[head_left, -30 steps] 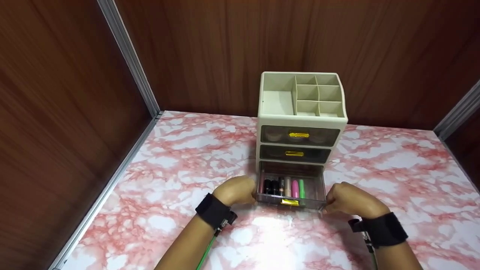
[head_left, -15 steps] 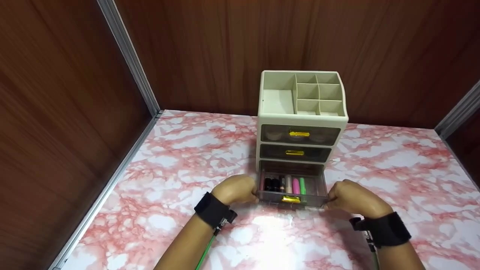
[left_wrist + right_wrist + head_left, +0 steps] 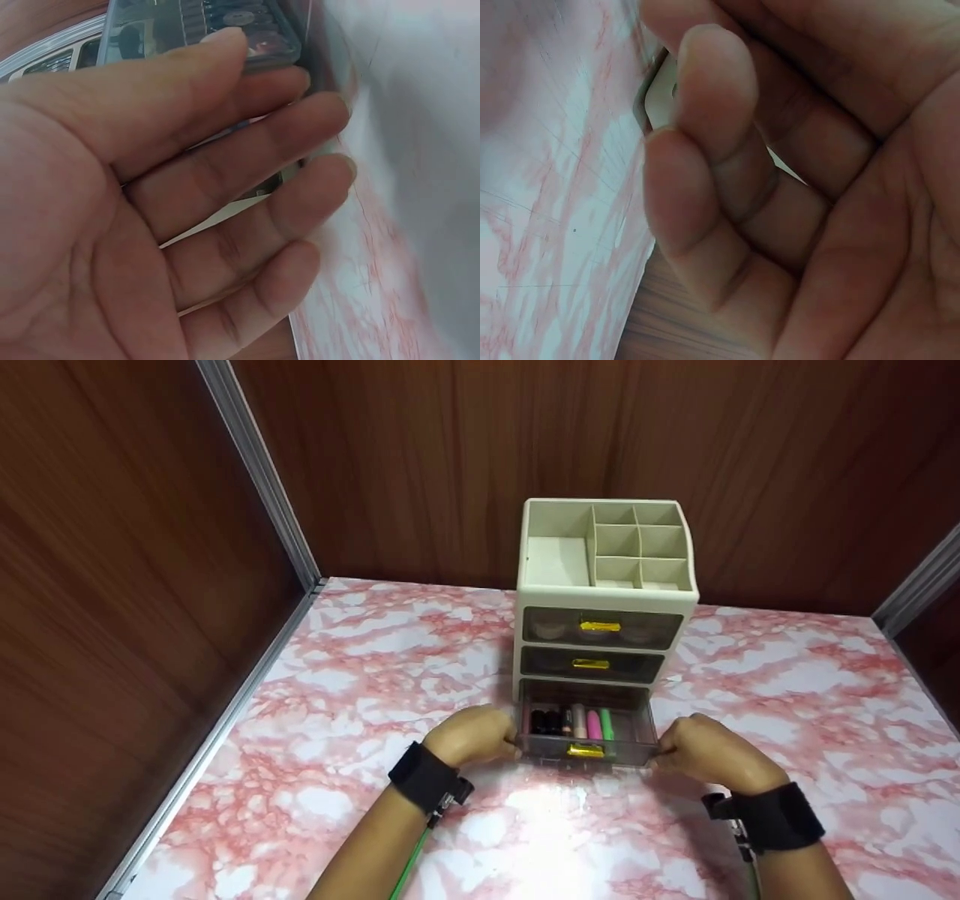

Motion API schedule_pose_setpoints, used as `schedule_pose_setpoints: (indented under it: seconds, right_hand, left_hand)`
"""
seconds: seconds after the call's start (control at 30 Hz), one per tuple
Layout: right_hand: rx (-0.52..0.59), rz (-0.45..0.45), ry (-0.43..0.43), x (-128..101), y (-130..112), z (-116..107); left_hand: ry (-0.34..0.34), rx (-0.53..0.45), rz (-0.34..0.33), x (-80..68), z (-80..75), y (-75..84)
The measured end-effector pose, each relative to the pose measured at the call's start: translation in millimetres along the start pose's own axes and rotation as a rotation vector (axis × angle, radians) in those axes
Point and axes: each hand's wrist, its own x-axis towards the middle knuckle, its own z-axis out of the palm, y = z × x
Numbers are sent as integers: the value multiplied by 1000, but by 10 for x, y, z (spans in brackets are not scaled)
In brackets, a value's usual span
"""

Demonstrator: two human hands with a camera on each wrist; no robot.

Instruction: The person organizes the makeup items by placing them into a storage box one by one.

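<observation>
We see a staged recording booth, dark wood panel walls (image 3: 465, 450), metal corner strips (image 3: 259, 472), pink marble-print bench (image 3: 360, 675), small cosmetics organiser (image 3: 604, 585)

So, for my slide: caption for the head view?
Both hands at the organizer's open bottom drawer.

A pink-and-white marbled tabletop (image 3: 360, 675) fills the near scene. Dark wood-panelled walls (image 3: 450, 457) enclose it left, far and right, with aluminium corner strips (image 3: 259, 472). Light glares near.

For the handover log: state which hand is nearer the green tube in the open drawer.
Right. The right hand is nearer the green tube; the left hand is at the drawer's far corner.
</observation>
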Motion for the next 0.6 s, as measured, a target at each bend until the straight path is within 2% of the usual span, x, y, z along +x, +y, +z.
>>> schedule_pose_setpoints:
  seconds: [0.3, 0.5, 0.6]
  right_hand:
    - [21, 31, 12, 22, 45, 30]
    - [-5, -8, 70, 43, 98, 63]
    - [-14, 1, 93, 64, 118, 82]
  left_hand:
    - [45, 33, 32, 35, 21, -58]
    - [96, 75, 70, 85, 35, -115]
    - [119, 81, 82, 118, 55, -155]
